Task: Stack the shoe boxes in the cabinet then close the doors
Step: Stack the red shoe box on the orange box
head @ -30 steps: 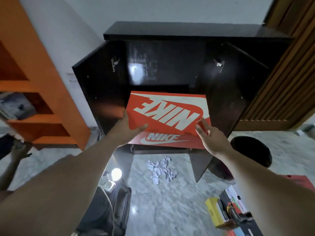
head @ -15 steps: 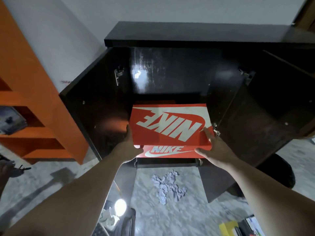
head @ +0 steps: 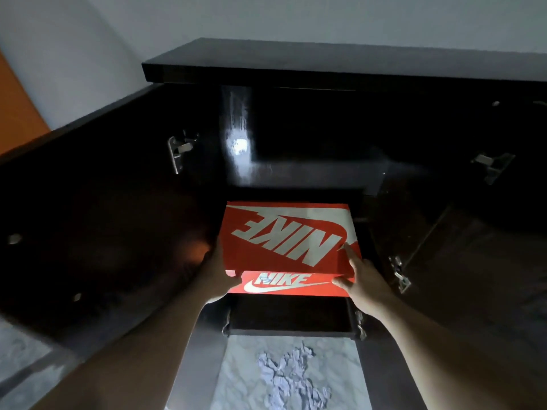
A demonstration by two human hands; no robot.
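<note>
Fingers first: my left hand [head: 217,275] clamps the near-left corner of the shoe box [head: 284,241], thumb on the front label panel, the other fingers hidden behind the left side. My right hand [head: 362,276] mirrors it at the near-right corner, fingers laid along the lid edge, thumb pressed to the front face. Both grip the box; neither is slack.

Head view, the only one: a second ago the box sat at the cabinet [head: 325,66] mouth, front edge well out over the floor. Now most of it is inside the dark opening, between the two open doors, left door [head: 97,232] and right door [head: 461,247]. I have leaned in, too; the cabinet fills more of the view. The front face still shows above the bottom ledge, so I cannot tell whether the box rests on a shelf or hangs in my grip.

Reading: insertion nearly done. Next is likely a last push, release, then doors. Crumpled paper [head: 291,377] lies on the floor below.
</note>
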